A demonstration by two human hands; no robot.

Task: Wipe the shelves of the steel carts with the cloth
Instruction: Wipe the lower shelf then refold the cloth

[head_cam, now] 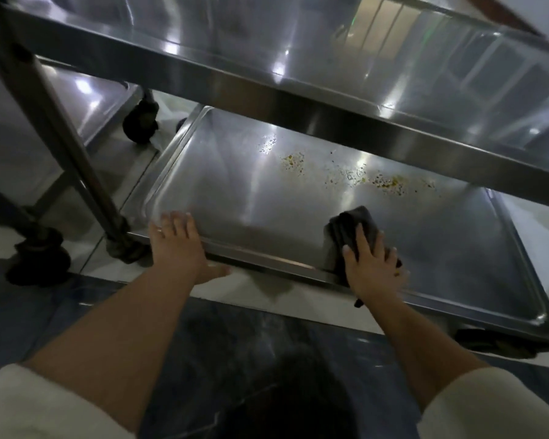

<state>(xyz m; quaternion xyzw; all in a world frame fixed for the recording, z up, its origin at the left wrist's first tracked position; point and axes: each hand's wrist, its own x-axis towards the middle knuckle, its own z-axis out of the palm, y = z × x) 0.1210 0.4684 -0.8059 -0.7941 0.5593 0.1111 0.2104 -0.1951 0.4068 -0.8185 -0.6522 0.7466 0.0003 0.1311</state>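
The bottom shelf (267,198) of the steel cart (314,122) is the landmark here; it is a shallow steel tray with a raised rim, lying under the cart's upper shelf (267,36); the dark cloth (352,229) lies bunched on it just inside its near rim, toward the right of the middle; the right hand (373,267) rests flat on top of the cloth with fingers spread and straight, pressing it to the steel rather than clutching it; the left hand (179,245) lies on the same near rim toward the shelf's left corner, fingers straight and loose over the edge onto the tray, thumb along the outer side of the rim, holding nothing; farther in on the shelf, beyond the cloth and toward the back, a scatter of yellow-brown crumbs (377,182) and some water droplets (267,145) sit on the steel, apart from the cloth; at the shelf's near left corner a cart leg (61,128) rises slantwise; beyond the shelf's far left corner stands a black castor wheel (140,122) of a second cart (86,87); below the near rim lies dark tiled floor (203,359).
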